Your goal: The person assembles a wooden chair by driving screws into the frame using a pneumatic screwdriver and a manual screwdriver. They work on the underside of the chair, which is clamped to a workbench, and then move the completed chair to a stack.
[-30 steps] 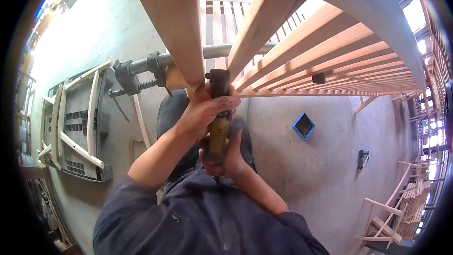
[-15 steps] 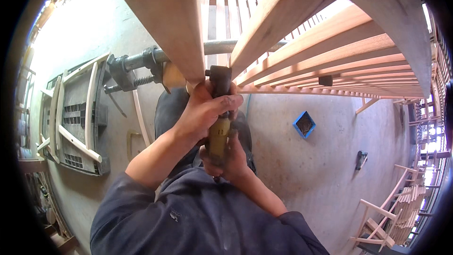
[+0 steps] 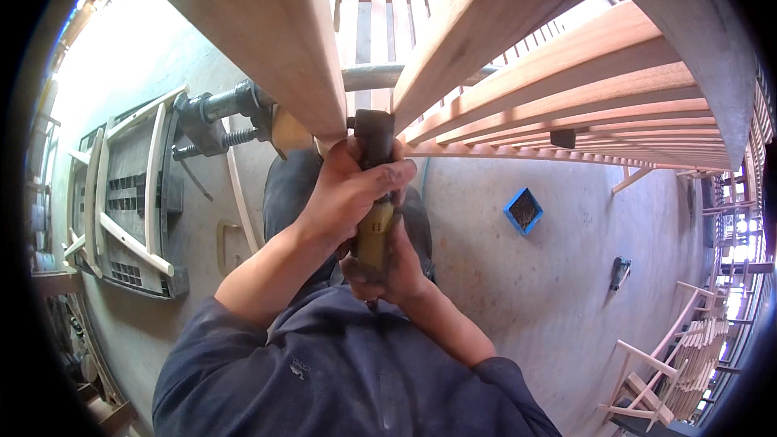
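Both my hands are closed around a hand-held power tool (image 3: 373, 241) with a yellow body and a black right-angle head. My left hand (image 3: 352, 186) wraps the neck just below the head, while my right hand (image 3: 405, 265) grips the lower body. The head sits in the gap between a thick wooden beam (image 3: 267, 40) on the left and a second beam (image 3: 477, 20) on the right. Its short tip points left, close against the left beam; whether it enters the wood cannot be seen. A metal pipe clamp (image 3: 212, 107) with a wooden pad (image 3: 290, 131) presses that beam's left side.
Slats (image 3: 566, 65) stretch away to the right, with a dark block (image 3: 562, 138) among them. On the floor are a blue box (image 3: 523, 211) and another tool (image 3: 621, 273). Frame parts (image 3: 154, 170) lie on a dark pallet (image 3: 174, 283) at left; stacked wood (image 3: 700, 348) stands lower right.
The beams and clamp appear slightly shifted and larger in view. The tool's head sits a few pixels further left; both hands keep the same grip.
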### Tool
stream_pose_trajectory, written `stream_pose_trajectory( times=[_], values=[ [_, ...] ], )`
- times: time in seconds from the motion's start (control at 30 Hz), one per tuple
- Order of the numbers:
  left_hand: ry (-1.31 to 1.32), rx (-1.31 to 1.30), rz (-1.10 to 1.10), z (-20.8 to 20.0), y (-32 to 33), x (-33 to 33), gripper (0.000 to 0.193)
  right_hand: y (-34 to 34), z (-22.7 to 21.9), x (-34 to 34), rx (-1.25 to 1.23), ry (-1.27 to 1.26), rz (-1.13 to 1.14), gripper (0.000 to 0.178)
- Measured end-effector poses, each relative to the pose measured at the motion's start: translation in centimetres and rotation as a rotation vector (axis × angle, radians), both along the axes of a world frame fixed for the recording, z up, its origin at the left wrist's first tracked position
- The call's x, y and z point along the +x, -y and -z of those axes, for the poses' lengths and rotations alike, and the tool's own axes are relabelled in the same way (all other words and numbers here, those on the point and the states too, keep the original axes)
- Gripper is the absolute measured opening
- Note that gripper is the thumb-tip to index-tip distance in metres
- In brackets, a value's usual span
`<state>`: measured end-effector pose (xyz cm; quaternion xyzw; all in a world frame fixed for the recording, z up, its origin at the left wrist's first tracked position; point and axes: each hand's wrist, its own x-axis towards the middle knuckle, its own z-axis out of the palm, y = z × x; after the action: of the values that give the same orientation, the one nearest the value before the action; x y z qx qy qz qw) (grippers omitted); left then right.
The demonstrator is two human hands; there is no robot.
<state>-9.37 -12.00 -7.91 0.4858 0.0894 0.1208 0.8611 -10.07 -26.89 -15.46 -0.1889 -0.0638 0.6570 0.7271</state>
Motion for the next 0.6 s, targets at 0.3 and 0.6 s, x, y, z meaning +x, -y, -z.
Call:
stream_pose_trajectory(
  times=[0.3, 0.6],
  values=[
    [-0.036, 0.014, -0.008, -0.3, 0.0, -0.1, 0.019, -0.3, -0.4, 0.2, -0.089, -0.004, -0.043, 0.080],
    [-0.077, 0.034, -0.047, -0.8, 0.0, 0.0, 0.022, -1.0, -1.3, 0.4, -0.254, 0.043, -0.051, 0.082]
  ],
)
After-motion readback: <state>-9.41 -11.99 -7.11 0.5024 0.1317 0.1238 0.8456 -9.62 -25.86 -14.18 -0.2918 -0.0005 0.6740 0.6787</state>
